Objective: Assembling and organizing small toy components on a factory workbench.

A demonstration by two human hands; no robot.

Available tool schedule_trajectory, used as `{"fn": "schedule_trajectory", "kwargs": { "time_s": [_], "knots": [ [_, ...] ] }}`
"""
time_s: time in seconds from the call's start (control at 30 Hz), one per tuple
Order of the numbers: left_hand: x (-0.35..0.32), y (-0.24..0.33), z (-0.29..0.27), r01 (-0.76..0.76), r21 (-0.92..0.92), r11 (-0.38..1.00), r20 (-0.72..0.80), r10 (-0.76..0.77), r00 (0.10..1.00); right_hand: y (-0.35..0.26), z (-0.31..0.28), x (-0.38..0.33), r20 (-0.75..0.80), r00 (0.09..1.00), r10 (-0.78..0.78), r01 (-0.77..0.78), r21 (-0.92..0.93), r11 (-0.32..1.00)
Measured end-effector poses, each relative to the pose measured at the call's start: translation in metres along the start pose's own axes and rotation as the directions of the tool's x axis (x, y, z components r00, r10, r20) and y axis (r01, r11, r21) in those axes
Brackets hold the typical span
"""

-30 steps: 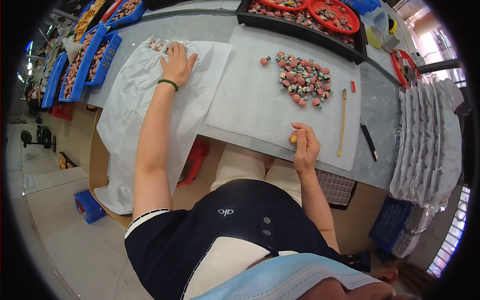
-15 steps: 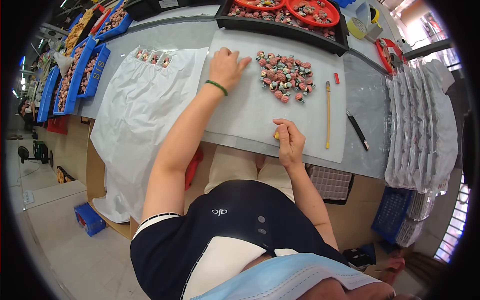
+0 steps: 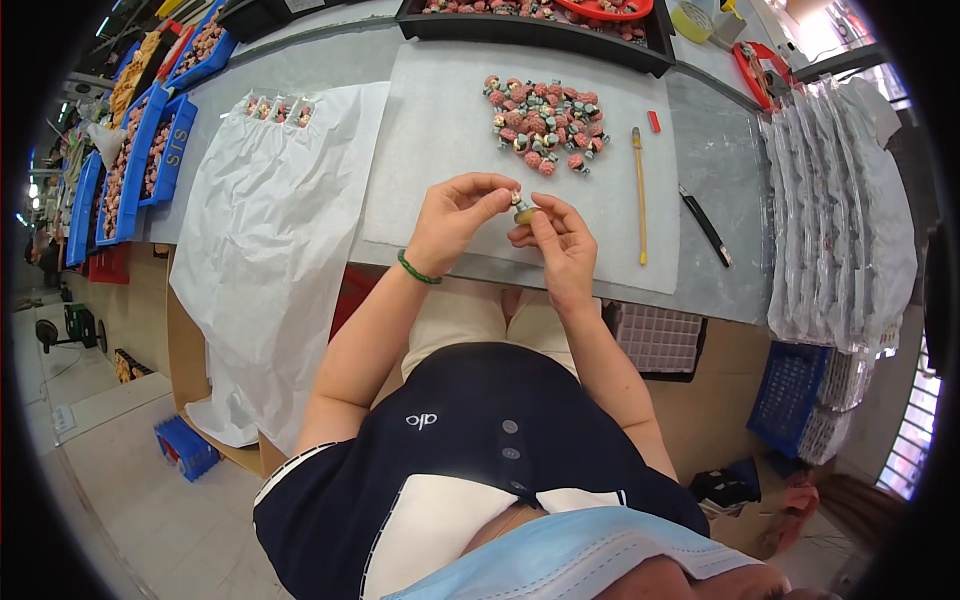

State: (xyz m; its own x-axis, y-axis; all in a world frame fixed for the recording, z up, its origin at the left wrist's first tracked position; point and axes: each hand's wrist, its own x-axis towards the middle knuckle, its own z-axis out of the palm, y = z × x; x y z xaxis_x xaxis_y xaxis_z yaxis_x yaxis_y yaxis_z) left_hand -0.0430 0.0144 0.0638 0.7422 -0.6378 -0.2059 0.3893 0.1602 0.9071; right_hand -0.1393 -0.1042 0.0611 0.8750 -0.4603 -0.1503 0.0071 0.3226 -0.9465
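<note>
Close to the table's front edge my two hands meet. My left hand pinches a small figurine between thumb and forefinger. In my right hand, thumb and fingers hold a small yellowish piece against the figurine's lower part; its kind is too small to make out. Beyond the hands, a loose pile of small figurines with pink bumpy tops and grey-green bodies lies on a white sheet.
Right of the pile lie a thin yellow stick, a red piece and a black pen-like tool. A black tray stands behind. White plastic covers figurines at left, near blue bins. Wrapped trays stand at right.
My left hand has come from beside the pile toward me and to my right hand, now with a figurine in it. My right hand has moved slightly left, its fingers opening around the yellowish piece.
</note>
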Motion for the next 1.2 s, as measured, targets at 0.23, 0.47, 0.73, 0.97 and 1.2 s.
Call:
{"fn": "schedule_trajectory", "kwargs": {
  "time_s": [0.23,0.47,0.73,0.97,1.2],
  "knots": [
    [-0.022,-0.02,-0.011,-0.03,-0.115,0.993,-0.026,0.027,0.999,0.023,0.017,-0.013,0.018,1.0,0.022,-0.023,0.087,0.996],
    [-0.027,-0.018,-0.03,0.055,-0.335,0.941,-0.026,-0.068,0.997,0.034,0.042,-0.017,-0.036,0.996,-0.087,0.088,0.009,0.996],
    [-0.021,-0.021,-0.042,0.136,-0.352,0.926,-0.061,-0.168,0.984,0.019,0.025,0.019,0.239,0.844,-0.481,0.502,-0.67,0.547],
    [-0.015,0.0,-0.033,0.263,-0.471,0.842,-0.019,-0.308,0.951,0.017,-0.016,0.07,0.216,0.872,-0.44,0.329,-0.923,0.2],
    [-0.01,-0.003,-0.048,0.214,-0.188,0.958,-0.002,-0.219,0.976,0.021,0.019,0.033,-0.112,0.991,0.079,-0.102,-0.221,0.97]
  ]
}}
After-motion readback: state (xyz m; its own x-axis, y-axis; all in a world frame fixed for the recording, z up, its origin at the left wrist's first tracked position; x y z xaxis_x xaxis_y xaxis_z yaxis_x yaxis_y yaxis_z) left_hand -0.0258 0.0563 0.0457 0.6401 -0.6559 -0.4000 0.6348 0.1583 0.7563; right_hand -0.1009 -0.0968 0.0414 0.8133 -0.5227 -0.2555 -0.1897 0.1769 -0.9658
